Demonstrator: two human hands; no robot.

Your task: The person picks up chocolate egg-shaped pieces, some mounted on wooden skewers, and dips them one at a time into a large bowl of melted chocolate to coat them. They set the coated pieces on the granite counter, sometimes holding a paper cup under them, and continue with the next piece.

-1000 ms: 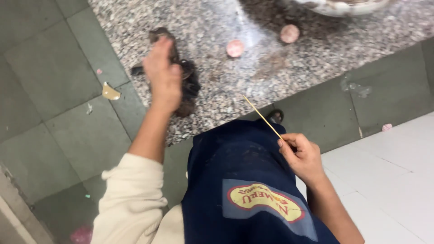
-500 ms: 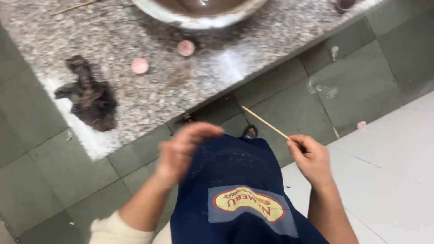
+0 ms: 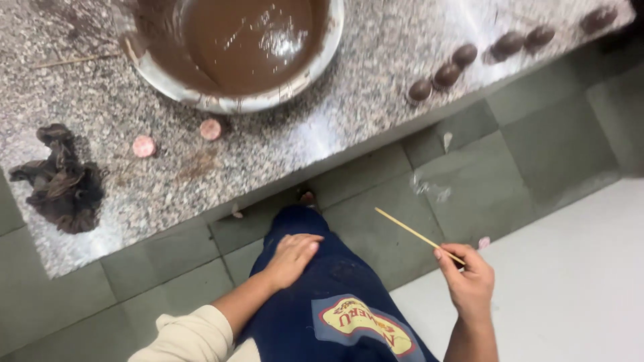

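My right hand [image 3: 469,281] pinches the near end of a thin wooden skewer [image 3: 416,234] between thumb and fingertips, the rest of the fingers curled in. The stick angles up and to the left from that grip, out over the grey floor tiles [image 3: 537,141], well short of the worktop's front edge. My left hand [image 3: 290,258] lies flat and loosely spread on my dark blue apron [image 3: 322,302], palm down on my thigh, holding nothing.

The skewer looks very light and stiff, but so slender that I judge it would snap if bent or pressed sideways; it is dry, pale and straight, with no coating on it, so it should not slip. Holding it at the very end, as I do, leaves the free tip to wander; a pinch closer to the middle would steady it.

On the granite worktop [image 3: 349,127], a metal bowl [image 3: 248,100] of glossy melted chocolate stands at the far edge. Two small pink round pieces [image 3: 143,146] lie just before it, and a crumpled, chocolate-stained cloth [image 3: 62,181] sits towards the left end. A row of chocolate-coated balls [image 3: 463,55] runs along the front edge towards the right corner.
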